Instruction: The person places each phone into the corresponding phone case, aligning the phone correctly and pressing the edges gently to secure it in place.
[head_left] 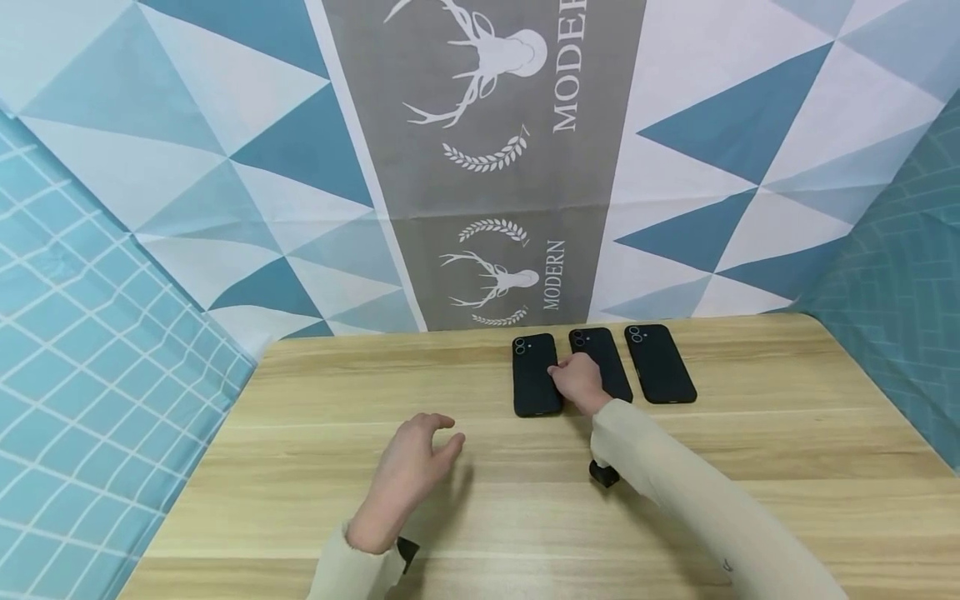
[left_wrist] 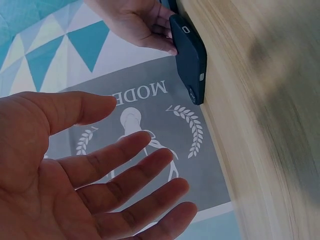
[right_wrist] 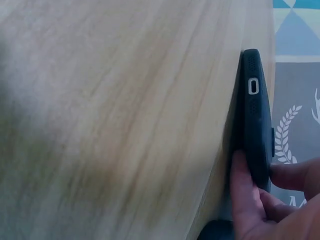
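Note:
Three black phones lie in a row near the table's back edge. My right hand (head_left: 579, 379) pinches the right edge of the leftmost phone (head_left: 532, 375), its thumb on the upper face. In the right wrist view, fingers (right_wrist: 243, 185) reach beneath that phone (right_wrist: 256, 120), whose end with a port opening shows. The middle phone (head_left: 613, 375) is partly covered by the same hand. Nearer the front and to the left, my left hand (head_left: 408, 467) hovers above the table with nothing in it. Its fingers are spread and relaxed in the left wrist view.
The third phone (head_left: 662, 367) lies at the right end of the row. All sit on a light wooden table (head_left: 337, 383). Behind it rises a patterned cloth (head_left: 600, 208) with a grey deer-print panel; blue cloth (head_left: 75, 375) hangs along the left side.

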